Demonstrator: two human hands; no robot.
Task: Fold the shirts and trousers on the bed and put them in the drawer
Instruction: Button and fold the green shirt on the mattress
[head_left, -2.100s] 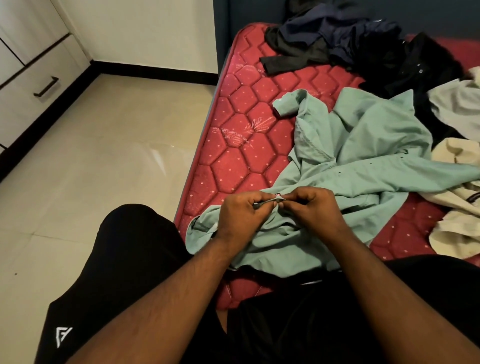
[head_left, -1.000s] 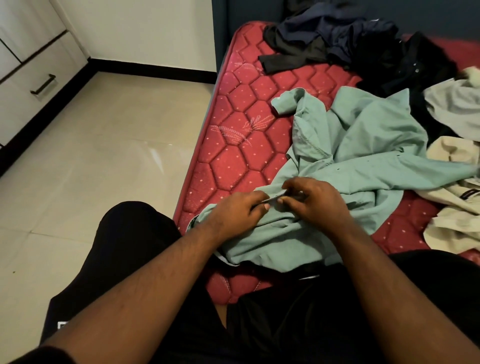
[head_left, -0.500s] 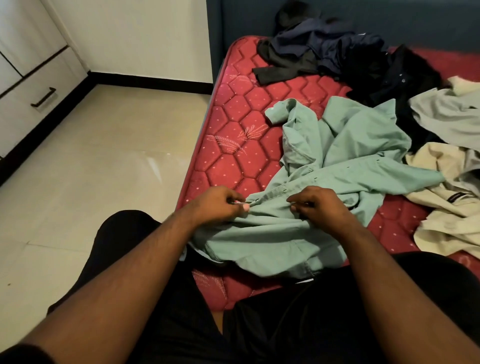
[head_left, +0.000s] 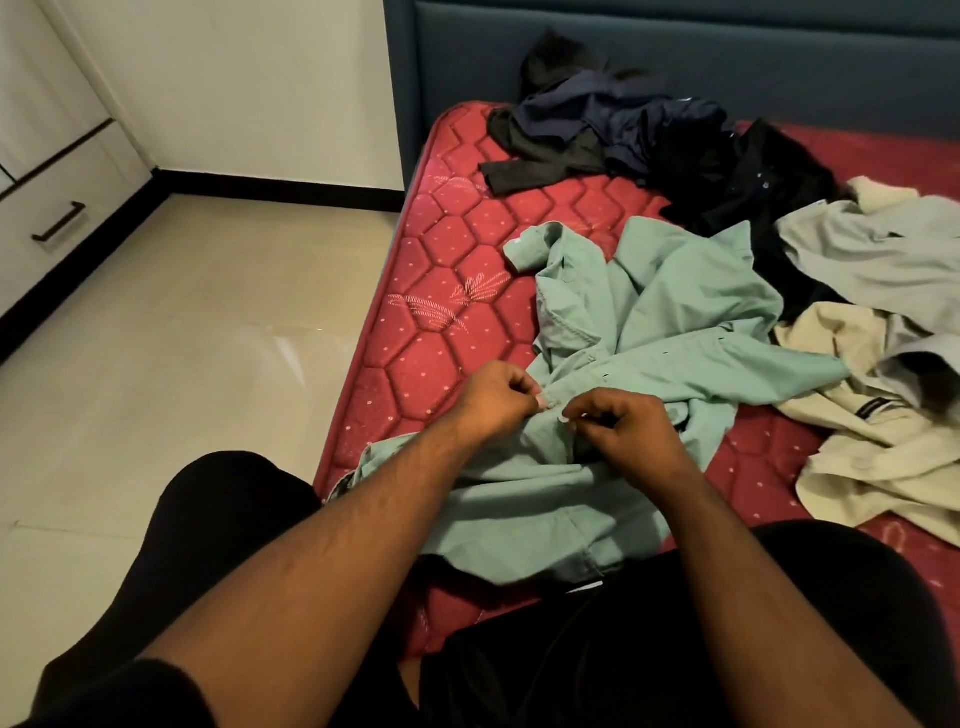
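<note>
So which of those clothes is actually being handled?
The green shirt, nearest the person: both hands pinch its front edge. The dark, grey and cream clothes lie untouched farther back.

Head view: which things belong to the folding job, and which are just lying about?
Job:
green shirt, pinched by left hand and right hand
dark clothes, grey shirt, cream garment, unfolded on the bed
drawer, closed

Lying about:
headboard
floor
</note>
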